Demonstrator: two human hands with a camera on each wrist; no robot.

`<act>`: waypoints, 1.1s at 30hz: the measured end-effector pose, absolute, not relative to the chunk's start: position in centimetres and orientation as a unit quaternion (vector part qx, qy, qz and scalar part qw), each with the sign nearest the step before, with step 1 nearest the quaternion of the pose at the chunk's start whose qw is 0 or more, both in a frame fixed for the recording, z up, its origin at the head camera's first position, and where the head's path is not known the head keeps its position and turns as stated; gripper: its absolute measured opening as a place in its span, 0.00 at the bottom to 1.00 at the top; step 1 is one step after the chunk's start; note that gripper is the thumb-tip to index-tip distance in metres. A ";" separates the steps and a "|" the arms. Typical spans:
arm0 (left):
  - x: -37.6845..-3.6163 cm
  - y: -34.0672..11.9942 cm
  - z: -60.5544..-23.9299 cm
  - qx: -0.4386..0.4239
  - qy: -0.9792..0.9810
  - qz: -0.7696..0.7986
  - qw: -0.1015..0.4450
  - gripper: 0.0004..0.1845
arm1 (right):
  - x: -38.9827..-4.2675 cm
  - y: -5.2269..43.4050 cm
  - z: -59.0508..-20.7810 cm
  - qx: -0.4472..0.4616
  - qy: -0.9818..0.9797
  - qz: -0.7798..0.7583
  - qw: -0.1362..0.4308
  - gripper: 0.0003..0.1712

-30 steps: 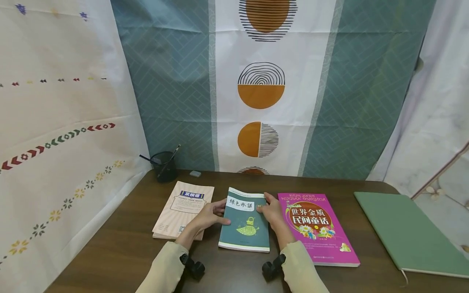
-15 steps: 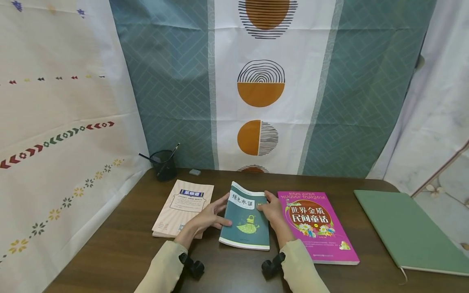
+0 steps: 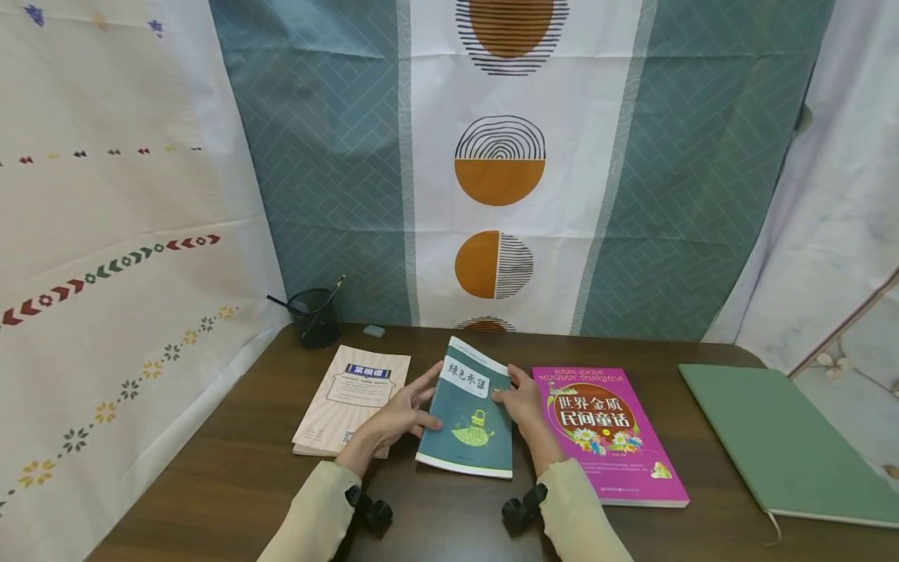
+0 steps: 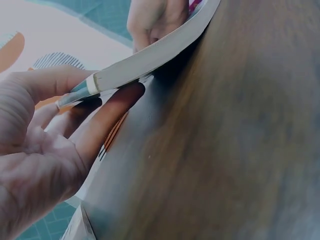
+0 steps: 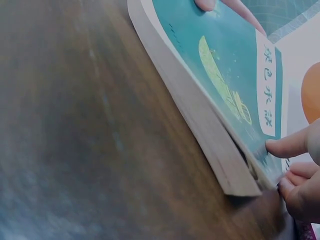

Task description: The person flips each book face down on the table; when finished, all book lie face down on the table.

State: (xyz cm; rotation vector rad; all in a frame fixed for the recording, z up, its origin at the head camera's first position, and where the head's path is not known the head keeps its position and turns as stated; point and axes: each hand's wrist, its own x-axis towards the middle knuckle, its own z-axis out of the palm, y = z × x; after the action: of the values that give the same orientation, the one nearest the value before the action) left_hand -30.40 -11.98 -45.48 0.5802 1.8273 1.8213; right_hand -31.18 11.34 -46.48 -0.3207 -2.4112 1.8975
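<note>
A teal paperback book (image 3: pixel 467 410) with a green picture lies tilted over the middle of the table, its left side raised. My left hand (image 3: pixel 399 414) holds its left edge, thumb on the cover and fingers underneath, as the left wrist view shows along the spine (image 4: pixel 80 92). At the upper right corner my right hand (image 3: pixel 521 400) pinches the book, thumb on top. The right wrist view shows a narrow gap near that corner between the cover (image 5: pixel 225 75) and the page block (image 5: pixel 200 130).
A cream book (image 3: pixel 361 390) lies left, partly behind my left hand. To the right are a magenta book (image 3: pixel 604 437) and a large green notebook (image 3: pixel 779 437). A black pen cup (image 3: pixel 318 328) and a small eraser-like block (image 3: pixel 374 332) stand at the back of the brown table (image 3: pixel 211 484).
The book's left side has risen and the book has turned slightly clockwise, its top left corner moving up and right. Both hands keep their hold and have barely moved.
</note>
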 end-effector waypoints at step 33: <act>-28.8 -11.1 -41.4 0.268 0.704 0.647 0.117 0.55 | -29.9 8.8 -43.0 -0.041 -0.806 0.583 0.095 0.40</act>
State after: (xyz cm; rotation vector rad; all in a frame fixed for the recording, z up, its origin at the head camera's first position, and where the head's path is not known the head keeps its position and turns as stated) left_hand -28.77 -11.12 -41.40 0.7850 2.0600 1.8941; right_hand -29.91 8.81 -43.02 -0.1202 -2.3887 1.7277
